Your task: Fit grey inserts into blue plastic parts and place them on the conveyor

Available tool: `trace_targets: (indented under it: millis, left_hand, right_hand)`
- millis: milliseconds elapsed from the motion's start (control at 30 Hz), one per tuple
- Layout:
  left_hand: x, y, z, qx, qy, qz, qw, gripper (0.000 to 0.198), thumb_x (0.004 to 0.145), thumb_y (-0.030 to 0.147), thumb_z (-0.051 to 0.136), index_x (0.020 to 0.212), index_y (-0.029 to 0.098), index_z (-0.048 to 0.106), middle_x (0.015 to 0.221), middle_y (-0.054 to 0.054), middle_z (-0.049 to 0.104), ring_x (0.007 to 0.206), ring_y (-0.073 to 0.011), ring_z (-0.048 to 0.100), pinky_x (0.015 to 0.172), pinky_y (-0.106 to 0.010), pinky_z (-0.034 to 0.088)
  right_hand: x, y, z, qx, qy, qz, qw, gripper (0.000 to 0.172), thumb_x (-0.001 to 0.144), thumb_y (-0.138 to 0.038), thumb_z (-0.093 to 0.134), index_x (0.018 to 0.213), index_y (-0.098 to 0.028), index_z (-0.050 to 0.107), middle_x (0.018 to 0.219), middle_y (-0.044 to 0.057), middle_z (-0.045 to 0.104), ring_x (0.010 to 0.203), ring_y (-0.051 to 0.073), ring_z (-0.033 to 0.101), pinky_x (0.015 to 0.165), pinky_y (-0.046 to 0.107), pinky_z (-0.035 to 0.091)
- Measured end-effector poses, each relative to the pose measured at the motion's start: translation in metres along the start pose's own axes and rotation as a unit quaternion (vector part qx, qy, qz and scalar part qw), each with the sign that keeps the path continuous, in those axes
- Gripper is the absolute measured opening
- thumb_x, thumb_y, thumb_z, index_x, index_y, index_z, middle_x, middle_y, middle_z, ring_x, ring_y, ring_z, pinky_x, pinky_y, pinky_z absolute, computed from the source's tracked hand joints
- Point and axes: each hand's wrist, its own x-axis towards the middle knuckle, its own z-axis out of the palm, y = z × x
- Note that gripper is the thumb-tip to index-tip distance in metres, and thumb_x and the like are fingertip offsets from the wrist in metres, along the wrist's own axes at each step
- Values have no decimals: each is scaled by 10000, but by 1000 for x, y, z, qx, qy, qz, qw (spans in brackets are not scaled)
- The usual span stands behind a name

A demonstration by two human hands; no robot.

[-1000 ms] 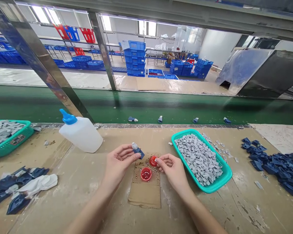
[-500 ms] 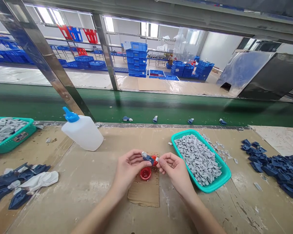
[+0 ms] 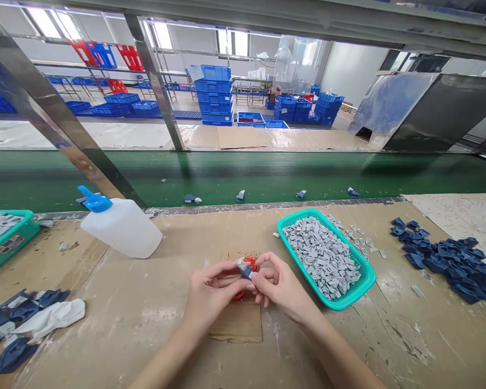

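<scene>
My left hand (image 3: 210, 292) is closed on a small navy-blue plastic part (image 3: 246, 271) with a light grey piece at its upper end. My right hand (image 3: 283, 289) pinches a small light grey plastic piece against the lower right end of that part; the fingers hide most of this piece. Beneath and behind the fingers, two red round containers (image 3: 251, 262) are partly covered. They sit on a brown cardboard piece (image 3: 238, 327). To the right of my right hand stands a green basket (image 3: 342, 304) full of grey plastic pieces (image 3: 324, 256).
A white bottle with blue spout (image 3: 125, 229) stands left. Navy parts are piled at right (image 3: 441, 259) and at left (image 3: 18, 351), beside a white cloth-like item (image 3: 54, 320). Another green basket (image 3: 14, 243) sits far left. Several assembled parts lie on the green conveyor (image 3: 210, 173).
My right hand has moved left, bringing the grey piece from beside the navy part up against it. My view has shifted slightly, so the bench appears further left.
</scene>
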Motion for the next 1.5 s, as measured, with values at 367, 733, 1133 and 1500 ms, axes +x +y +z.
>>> trace_targets:
  millis: [367,733,1133,1500]
  left_hand:
    - [69,18,-21,169,14,94,981,525,693,307,710,1179,141,599,1088,-106,696,988,-253,659,928,-415,510]
    - [222,8,10,560,-8,192,806,611,788,129,515,1379,217,388,1005,-109,688,923,-296,641,798,-384,465]
    - [240,5,-44,610,85,66,785,338,872,322,545,1168,159,540,1175,-91,569,999,-216,583,839,-441,488]
    - [110,29,-34,422,43,126,897,328,855,251,537,1181,220,547,1136,-56,648,1034,-178,611,869,-289,507]
  right_hand:
    - [-15,-30,-83,-506,270,-118,811,179,851,-328,549,920,-246,692,904,66,664,888,257,563,705,348,423]
    - [1,-18,-82,-519,269,-164,794,192,866,-214,496,803,-223,677,809,76,660,844,257,555,687,348,446]
    - [-8,-21,-49,-140,149,-147,968,207,849,-378,567,921,-227,690,893,43,699,796,193,640,650,276,506]
    - [7,1,-20,-122,123,-116,978,189,799,-358,633,834,-186,704,845,52,726,775,198,667,715,297,509]
